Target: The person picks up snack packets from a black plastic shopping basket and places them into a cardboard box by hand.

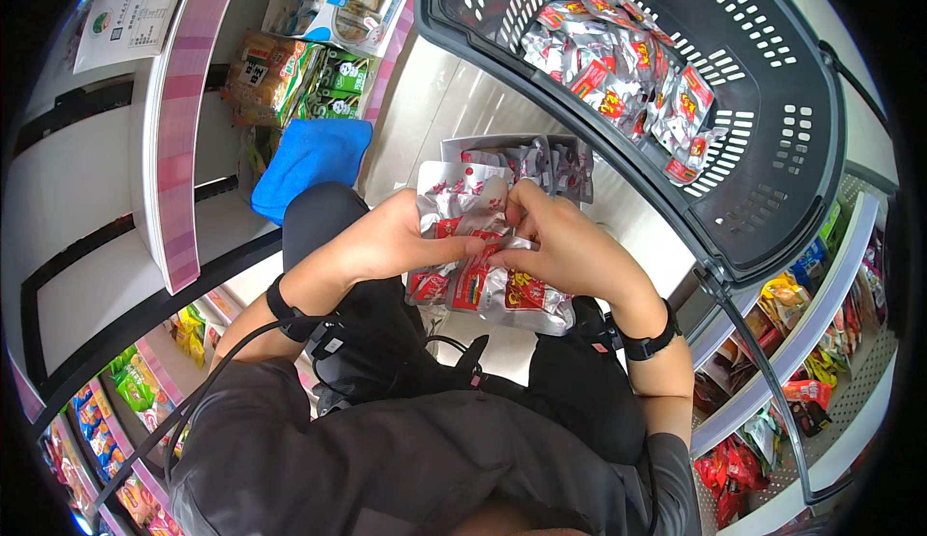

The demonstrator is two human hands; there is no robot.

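Silver-and-red foil snack packets [474,282] are between my two hands, above my lap. My left hand [405,243] grips them from the left, its thumb lying across the front. From the right, my right hand [561,235] has its thumb and fingers pinched on the packets' middle. The packets overlap, so how many each hand holds is unclear. Just beyond my hands, an open box [452,148] on the floor holds more silver packets [539,159] standing in rows.
A black plastic basket [782,94] at upper right holds many similar packets [608,65]. A blue cloth [311,163] lies on the left shelf by boxed and bagged snacks [271,72]. Stocked shelves [804,333] stand at right. Cables [239,333] run from my wrist straps.
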